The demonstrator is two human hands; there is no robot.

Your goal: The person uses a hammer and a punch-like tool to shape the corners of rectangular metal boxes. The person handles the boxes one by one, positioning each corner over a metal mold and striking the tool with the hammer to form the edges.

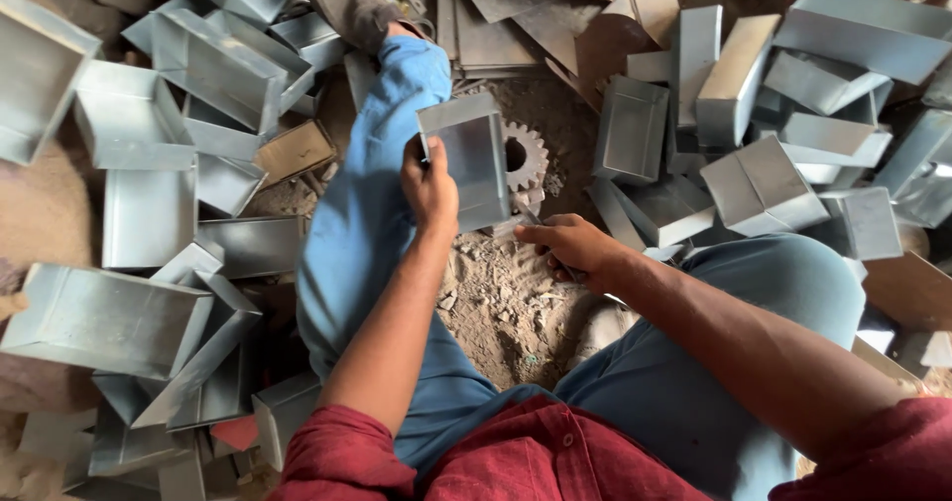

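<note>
Hands work low over a dusty floor between the person's blue-trousered legs. The left hand (pixel 428 186) clasps a folded sheet-metal box (pixel 468 159) by its near edge, holding it upright just above the ground — it partly hides a toothed gear wheel (pixel 526 154) lying in the dirt behind it. The right hand (pixel 575 248) is curled around a slim dark tool (pixel 540 231), only partly visible. Heaps of similar metal boxes (pixel 759 188) lie on both sides.

One head camera — looking steeply down, close over the lap.
</note>
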